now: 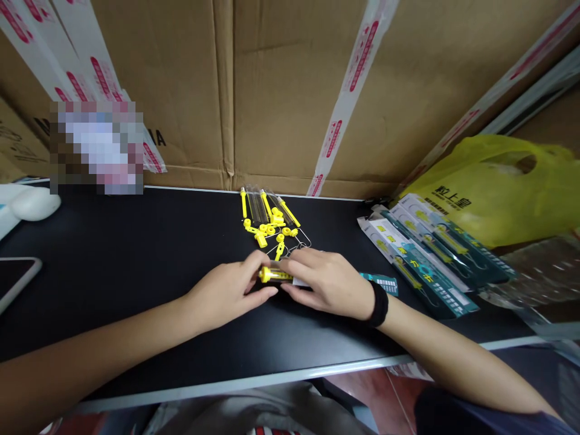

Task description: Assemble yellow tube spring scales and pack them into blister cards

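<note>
My left hand [231, 290] and my right hand [328, 281] meet at the middle of the black table [136, 254]. Together they pinch a small clear tube with a yellow cap [272, 275], held lying sideways between the fingertips. Just beyond the hands lies a small heap of yellow plastic pieces [272, 229] with thin wire hooks, and behind that a few clear tubes with yellow ends [265, 205] lie side by side. My right wrist carries a black band. A teal card [383, 283] pokes out from under that wrist.
Several teal-and-white packaged cards [426, 254] are fanned out at the right, beside a yellow plastic bag [502, 187]. Cardboard boxes [281, 90] with printed tape form a wall behind the table. A phone [13, 278] and a white object [34, 203] lie at the left edge.
</note>
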### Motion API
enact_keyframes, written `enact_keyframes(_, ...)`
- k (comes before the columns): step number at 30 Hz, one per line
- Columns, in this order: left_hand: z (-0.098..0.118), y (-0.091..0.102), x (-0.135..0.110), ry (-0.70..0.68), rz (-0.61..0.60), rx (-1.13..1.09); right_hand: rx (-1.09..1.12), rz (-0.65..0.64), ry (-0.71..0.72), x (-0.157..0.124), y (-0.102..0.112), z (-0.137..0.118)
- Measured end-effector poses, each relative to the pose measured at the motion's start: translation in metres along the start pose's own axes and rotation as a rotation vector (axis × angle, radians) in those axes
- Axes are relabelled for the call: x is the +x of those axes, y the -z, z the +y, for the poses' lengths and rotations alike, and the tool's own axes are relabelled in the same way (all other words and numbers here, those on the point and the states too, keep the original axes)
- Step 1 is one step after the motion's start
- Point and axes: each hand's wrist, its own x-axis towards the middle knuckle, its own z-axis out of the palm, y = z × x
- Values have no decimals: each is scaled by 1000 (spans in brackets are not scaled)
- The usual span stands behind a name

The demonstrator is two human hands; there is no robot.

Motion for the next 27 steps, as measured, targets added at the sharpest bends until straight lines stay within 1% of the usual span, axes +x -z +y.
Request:
enact_keyframes(2, -7, 3, 4, 29, 82, -188, -18, 6, -47, -1, 2, 8)
enact_keyframes(5, -16, 9, 11, 70, 118, -440, -15, 23, -94, -2, 5, 19)
enact_keyframes(7, -18, 12, 14, 74, 136, -525, -3, 21, -104, -2, 6, 23)
enact_keyframes(8, -18, 14, 15, 74, 152, -533, 5, 16, -106, -2, 7, 23)
enact_keyframes(10, -16, 16, 14, 69, 198, -475, 27, 9, -104, -2, 7, 21)
enact_keyframes(12, -12, 15, 12, 30, 238, -352, 63, 2, -95, -2, 7, 17)
enact_keyframes(14, -7, 13, 8, -35, 237, -242, 104, -5, -87, -1, 5, 12)
enact_keyframes(16, -2, 10, 5, -92, 204, -189, 136, -3, -74, -1, 1, 6)
enact_keyframes(20, 4, 3, 2, -156, 194, -130, 153, 28, -36, -1, -9, -2)
enact_keyframes(22, 6, 2, 1, -183, 201, -121, 149, 35, -26, -1, -10, -4)
enact_keyframes(24, 6, 2, 1, -192, 224, -143, 155, 52, -29, -1, -7, -4)
enact_keyframes(27, 4, 5, 1, -212, 294, -198, 176, 112, -48, -2, 2, -2)
